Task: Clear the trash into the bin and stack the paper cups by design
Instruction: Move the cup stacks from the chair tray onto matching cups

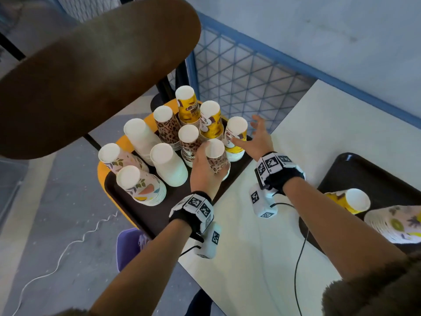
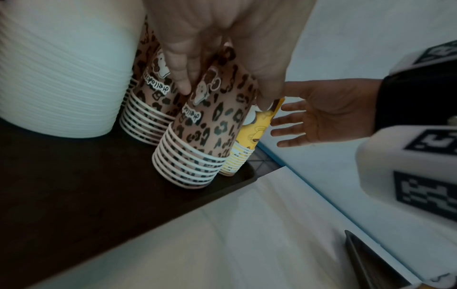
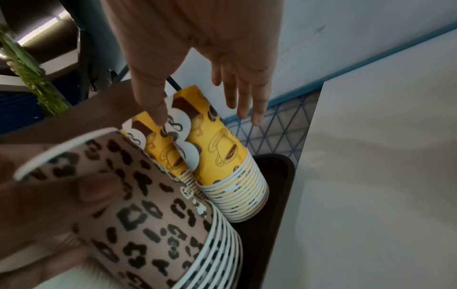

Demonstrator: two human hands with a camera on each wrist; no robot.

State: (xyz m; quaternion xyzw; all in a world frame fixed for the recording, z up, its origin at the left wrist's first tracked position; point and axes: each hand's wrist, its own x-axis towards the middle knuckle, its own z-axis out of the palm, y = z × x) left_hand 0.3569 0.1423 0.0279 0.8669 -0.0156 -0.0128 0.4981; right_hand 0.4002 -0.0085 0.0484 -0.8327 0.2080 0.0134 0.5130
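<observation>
Several upside-down cup stacks stand on a dark tray point(image 1: 127, 201) on a yellow seat. My left hand point(image 1: 205, 163) grips the near leopard-print stack point(image 1: 217, 159) from above, and the fingers point(image 2: 180, 78) curl round its sides point(image 2: 205, 127). My right hand point(image 1: 257, 135) hovers with spread fingers beside the yellow coffee-print stack point(image 1: 235, 137) at the tray's right corner. In the right wrist view its thumb point(image 3: 155, 111) touches the top of that yellow stack point(image 3: 222, 152), while the other fingers are off it. Plain white point(image 1: 168, 165), floral point(image 1: 139, 185) and other leopard stacks point(image 1: 166, 124) stand behind.
A second dark tray point(image 1: 341, 176) on the white table point(image 1: 250, 258) holds a yellow cup point(image 1: 350, 201) lying on its side and a floral stack point(image 1: 396, 224). A purple bin point(image 1: 128, 247) sits on the floor below. A brown round tabletop point(image 1: 91, 65) overhangs on the left, with blue mesh fencing point(image 1: 246, 76) behind.
</observation>
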